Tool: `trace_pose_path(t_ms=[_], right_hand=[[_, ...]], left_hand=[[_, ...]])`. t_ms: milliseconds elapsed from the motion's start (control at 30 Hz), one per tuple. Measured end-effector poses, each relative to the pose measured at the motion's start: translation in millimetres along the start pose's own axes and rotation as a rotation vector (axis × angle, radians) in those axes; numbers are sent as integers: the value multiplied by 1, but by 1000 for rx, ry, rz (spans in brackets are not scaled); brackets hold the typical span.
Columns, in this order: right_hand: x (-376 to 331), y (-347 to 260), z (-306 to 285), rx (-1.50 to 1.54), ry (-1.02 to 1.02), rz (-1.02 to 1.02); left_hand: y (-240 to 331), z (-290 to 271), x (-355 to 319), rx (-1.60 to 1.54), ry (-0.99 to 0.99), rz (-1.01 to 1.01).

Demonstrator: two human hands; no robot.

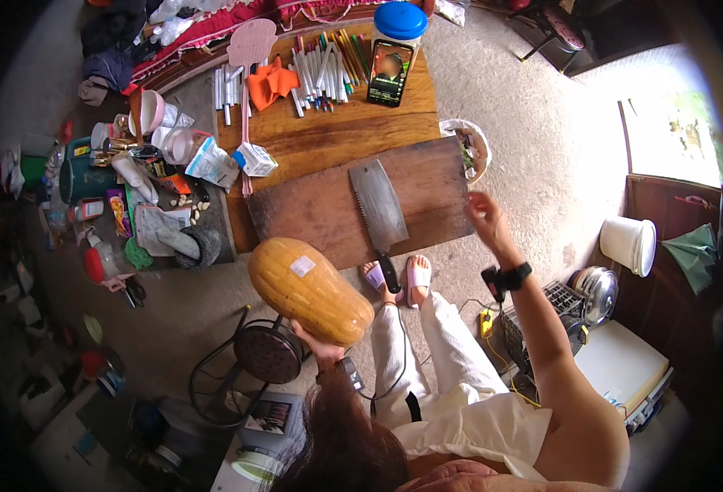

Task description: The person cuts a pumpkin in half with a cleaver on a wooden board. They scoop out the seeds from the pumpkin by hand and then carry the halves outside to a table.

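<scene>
A long orange-tan squash (316,287) with a white sticker hangs before the table's near edge. My left hand (322,344) is closed on its lower end, with most of the fingers hidden behind it. My right hand (488,220) is raised by the board's right end, fingers loosely bent and apart, with nothing seen in it. A cleaver (380,209) with a black handle lies on the dark wooden cutting board (304,205). Its handle sticks out past the board's near edge.
The wooden table (345,127) also bears markers (324,70), an orange cloth (273,82), a pink fly swatter (253,43) and a phone (390,74) against a blue-lidded tub (400,23). A stone mortar (201,246) stands left; a round stool (268,351) is below the squash.
</scene>
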State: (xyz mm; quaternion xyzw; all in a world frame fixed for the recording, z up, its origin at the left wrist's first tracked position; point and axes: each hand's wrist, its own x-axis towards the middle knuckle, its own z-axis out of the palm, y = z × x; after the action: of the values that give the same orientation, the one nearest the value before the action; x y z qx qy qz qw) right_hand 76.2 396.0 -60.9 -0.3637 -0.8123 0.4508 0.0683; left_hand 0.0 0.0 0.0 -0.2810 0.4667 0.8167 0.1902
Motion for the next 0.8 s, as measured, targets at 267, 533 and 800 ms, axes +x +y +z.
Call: trace_pose_path(t_ms=[267, 533, 800], right_hand=[[-93, -145, 45, 315, -567, 21], [-99, -154, 64, 152, -481, -163], [-92, -153, 80, 162, -404, -69]], left_hand=[[-19, 42, 18, -197, -26, -33], [-47, 71, 31, -134, -84, -174], [-37, 70, 32, -43, -88, -161]])
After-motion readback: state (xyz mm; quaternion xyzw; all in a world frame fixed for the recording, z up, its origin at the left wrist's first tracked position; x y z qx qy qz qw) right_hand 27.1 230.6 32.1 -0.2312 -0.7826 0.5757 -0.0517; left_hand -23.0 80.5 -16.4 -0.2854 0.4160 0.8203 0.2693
